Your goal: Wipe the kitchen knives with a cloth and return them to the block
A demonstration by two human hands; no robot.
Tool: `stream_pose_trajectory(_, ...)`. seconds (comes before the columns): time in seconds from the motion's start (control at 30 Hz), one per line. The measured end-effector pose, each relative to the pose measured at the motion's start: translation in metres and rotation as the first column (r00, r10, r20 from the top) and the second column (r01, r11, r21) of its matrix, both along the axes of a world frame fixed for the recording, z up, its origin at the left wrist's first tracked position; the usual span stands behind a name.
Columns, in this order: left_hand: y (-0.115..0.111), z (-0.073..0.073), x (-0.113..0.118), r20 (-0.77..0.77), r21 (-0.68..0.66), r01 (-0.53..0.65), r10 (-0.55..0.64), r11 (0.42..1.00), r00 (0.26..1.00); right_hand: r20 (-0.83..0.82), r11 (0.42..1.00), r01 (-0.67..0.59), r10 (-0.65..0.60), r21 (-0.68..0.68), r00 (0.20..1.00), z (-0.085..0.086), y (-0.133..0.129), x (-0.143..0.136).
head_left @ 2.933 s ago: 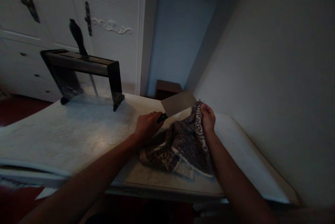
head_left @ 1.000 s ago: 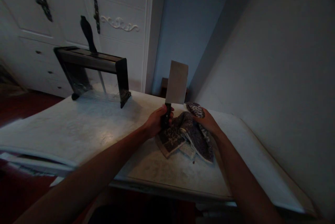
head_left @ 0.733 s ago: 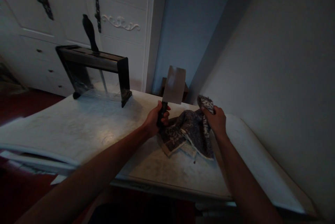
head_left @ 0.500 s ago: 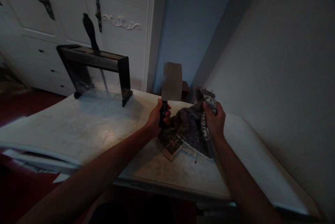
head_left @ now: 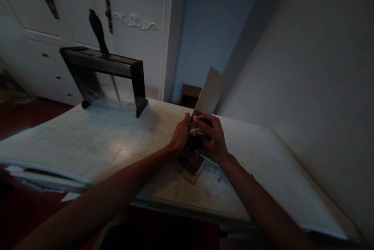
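Observation:
A cleaver (head_left: 209, 92) points up and to the right, its broad blade above my hands. My left hand (head_left: 181, 135) is closed at its base, where the handle is hidden by fingers and cloth. My right hand (head_left: 214, 137) is closed on a dark patterned cloth (head_left: 196, 129), pressed against the cleaver near the bottom of the blade. Below both hands, a second dark patterned piece of cloth with a pale edge (head_left: 191, 164) lies on the white table (head_left: 122, 140); whether it joins the held cloth I cannot tell.
At the left of the table stands a black knife block (head_left: 102, 62) with clear sides, one black-handled knife (head_left: 97, 29) upright in it. Behind are white cabinets (head_left: 134, 0). A wall (head_left: 306, 66) rises along the right, and a brown box-like object (head_left: 190, 93) sits beyond the table.
My right hand has moved left with the cloth, from beside the cleaver onto it. The cleaver has gone from upright to leaning right.

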State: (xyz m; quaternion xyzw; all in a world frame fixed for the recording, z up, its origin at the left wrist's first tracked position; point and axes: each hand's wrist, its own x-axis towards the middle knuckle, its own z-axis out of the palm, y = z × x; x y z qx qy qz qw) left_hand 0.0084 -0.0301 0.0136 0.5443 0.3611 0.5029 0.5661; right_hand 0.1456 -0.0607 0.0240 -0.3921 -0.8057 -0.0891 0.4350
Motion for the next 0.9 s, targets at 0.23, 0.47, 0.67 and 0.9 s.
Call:
stream_pose_trajectory(0.23, -0.0046, 0.0041, -0.0008, -0.127, 0.039, 0.014, -0.009, 0.999, 0.992, -0.048, 0.995, 0.100, -0.099, 0.017, 0.994, 0.0014, 0.0031, 0.0026)
stream_pose_trajectory(0.47, -0.0022, 0.0045, -0.0012, -0.075, -0.025, -0.006, 0.004, 1.000, 0.997, -0.036, 0.977, 0.203, -0.206, -0.071, 0.978, -0.0015, 0.0088, 0.0070)
stream_pose_trajectory(0.67, -0.0034, 0.0089, -0.0033, 0.020, -0.073, 0.005, -0.004, 0.997, 1.000, -0.146, 0.981, 0.174, -0.186, -0.092, 0.972, -0.0027, 0.0078, 0.0088)
stream_pose_trajectory(0.9, -0.0025, 0.0091, -0.0029, 0.060, -0.117, 0.047, -0.040, 0.992, 0.997, -0.536, 0.937, 0.343, -0.322, -0.063, 0.781, 0.0003, 0.0066, 0.0100)
